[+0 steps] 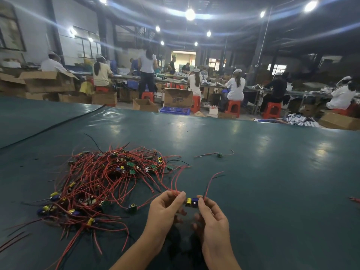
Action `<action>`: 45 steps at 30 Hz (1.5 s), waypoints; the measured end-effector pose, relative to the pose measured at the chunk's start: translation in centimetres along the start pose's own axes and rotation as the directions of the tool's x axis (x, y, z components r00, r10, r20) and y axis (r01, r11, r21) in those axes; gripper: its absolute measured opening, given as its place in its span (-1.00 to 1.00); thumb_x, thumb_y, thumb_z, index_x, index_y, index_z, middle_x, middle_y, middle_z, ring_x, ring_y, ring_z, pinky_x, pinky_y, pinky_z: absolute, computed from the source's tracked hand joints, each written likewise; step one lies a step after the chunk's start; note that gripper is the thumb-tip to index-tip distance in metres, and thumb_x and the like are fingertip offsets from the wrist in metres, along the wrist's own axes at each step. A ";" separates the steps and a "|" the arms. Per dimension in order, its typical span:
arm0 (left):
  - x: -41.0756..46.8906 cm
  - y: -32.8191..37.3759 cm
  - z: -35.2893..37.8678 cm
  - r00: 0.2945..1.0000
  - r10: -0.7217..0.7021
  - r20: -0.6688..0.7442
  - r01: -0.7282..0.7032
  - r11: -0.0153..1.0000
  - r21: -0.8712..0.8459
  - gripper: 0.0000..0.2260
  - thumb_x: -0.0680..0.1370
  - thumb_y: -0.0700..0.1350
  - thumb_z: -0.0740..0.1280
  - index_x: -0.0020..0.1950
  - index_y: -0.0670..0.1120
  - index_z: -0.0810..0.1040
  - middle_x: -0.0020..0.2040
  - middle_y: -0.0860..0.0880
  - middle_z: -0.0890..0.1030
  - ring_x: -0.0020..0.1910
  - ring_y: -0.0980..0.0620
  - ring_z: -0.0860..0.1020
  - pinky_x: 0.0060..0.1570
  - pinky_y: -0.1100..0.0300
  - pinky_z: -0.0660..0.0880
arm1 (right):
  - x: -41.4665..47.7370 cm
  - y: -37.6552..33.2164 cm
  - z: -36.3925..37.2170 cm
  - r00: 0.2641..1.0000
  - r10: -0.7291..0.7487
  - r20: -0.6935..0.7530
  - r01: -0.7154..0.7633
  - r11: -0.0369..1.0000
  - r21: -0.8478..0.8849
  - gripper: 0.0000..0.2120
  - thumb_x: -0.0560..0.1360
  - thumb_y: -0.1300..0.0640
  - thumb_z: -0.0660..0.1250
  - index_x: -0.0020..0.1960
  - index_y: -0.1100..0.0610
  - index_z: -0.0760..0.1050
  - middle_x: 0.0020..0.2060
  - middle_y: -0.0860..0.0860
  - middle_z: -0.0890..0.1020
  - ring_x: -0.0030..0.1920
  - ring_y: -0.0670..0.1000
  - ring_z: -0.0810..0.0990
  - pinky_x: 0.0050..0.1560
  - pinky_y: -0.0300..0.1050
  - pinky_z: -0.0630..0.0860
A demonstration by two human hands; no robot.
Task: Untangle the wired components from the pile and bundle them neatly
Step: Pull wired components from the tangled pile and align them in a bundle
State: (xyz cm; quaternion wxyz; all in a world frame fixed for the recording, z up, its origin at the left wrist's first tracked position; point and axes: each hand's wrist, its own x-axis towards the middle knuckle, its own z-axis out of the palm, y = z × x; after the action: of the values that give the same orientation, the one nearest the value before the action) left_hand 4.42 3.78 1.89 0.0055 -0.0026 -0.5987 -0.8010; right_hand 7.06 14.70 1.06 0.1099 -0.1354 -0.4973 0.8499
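Wired component [191, 202], a small board with a yellow capacitor and a blue part, is held just above the surface [253, 172] between both hands, right of the pile [101, 182]. Left hand [165, 209] pinches its red leads [175, 191] between thumb and forefinger at the board's left end. Right hand [211, 215] pinches the right end, where 1 more red lead and a dark one rise. Both hands are grasping, neither is free.

The left-side leads arc back toward the pile's edge. Cannot tell whether they are clear of it or crossed with other strands.

Likely risks:
- If a lead is snagged, pulling away probably drags neighbouring boards out and tightens the knot.
- A hard tug at the pinch could strain the joint where the lead meets the board, since the grip is on thin wire, not the board.
- The leads stick out in opposite directions, so folding them with only fingertip grips may let the board swing or drop.
- A drop beside the pile means re-tangling.

1 loose component [219, 154] lies well apart, beyond the hands. Red wire ends [354, 199] show at the right edge. A black cable [48, 129] crosses the far left.
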 end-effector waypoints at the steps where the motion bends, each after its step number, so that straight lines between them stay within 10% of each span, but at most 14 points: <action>1: 0.2 0.0 -0.1 1.000 -0.004 -0.004 0.004 1.000 -0.002 -0.86 0.43 -0.13 0.45 -0.14 -0.19 0.58 -0.32 -0.04 0.64 -0.39 0.05 0.55 -0.47 0.23 0.48 | 0.1 0.0 0.0 1.000 -0.008 -0.012 0.008 1.000 0.006 -0.82 0.50 0.25 0.40 -0.23 0.07 0.69 -0.34 0.05 0.63 -0.44 -0.05 0.49 -0.44 -0.18 0.43; 10: 0.2 -0.2 -0.6 0.991 0.002 0.136 -0.013 0.997 0.077 -0.66 0.24 0.08 0.53 -0.31 -0.09 0.44 -0.39 -0.04 0.53 -0.38 0.04 0.53 -0.32 0.16 0.50 | -0.3 0.1 0.1 0.999 -0.047 0.017 0.048 0.995 -0.087 -0.91 0.50 0.29 0.40 -0.17 0.23 0.63 -0.33 0.14 0.69 -0.38 0.02 0.65 -0.46 -0.19 0.54; 20: 0.1 -0.2 -0.7 0.966 -0.029 0.256 -0.014 0.986 0.165 -0.72 0.26 0.00 0.54 -0.11 -0.10 0.73 -0.14 -0.18 0.71 -0.15 -0.08 0.69 -0.14 0.18 0.59 | -0.5 -0.1 -0.6 0.998 -0.010 -0.069 0.002 0.993 -0.116 -0.91 0.51 0.26 0.41 -0.12 0.29 0.57 -0.32 0.20 0.69 -0.35 0.13 0.67 -0.44 -0.10 0.58; 45: 0.9 0.5 -0.5 0.983 0.000 0.186 -0.002 1.000 0.010 -0.70 0.17 -0.13 0.55 -0.20 -0.27 0.64 -0.40 -0.23 0.59 -0.51 0.00 0.51 -0.48 0.27 0.47 | 0.2 -3.1 -1.4 0.978 0.024 -0.207 -0.023 1.000 0.007 -0.87 0.44 0.23 0.48 -0.26 0.13 0.58 -0.30 0.07 0.72 -0.44 -0.13 0.62 -0.60 -0.23 0.43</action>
State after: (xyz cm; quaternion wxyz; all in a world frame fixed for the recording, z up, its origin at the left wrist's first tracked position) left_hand 3.48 3.11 2.24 -0.0501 -0.0775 -0.6004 -0.7943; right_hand 7.54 17.39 3.08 0.1510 -0.2288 -0.4796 0.8336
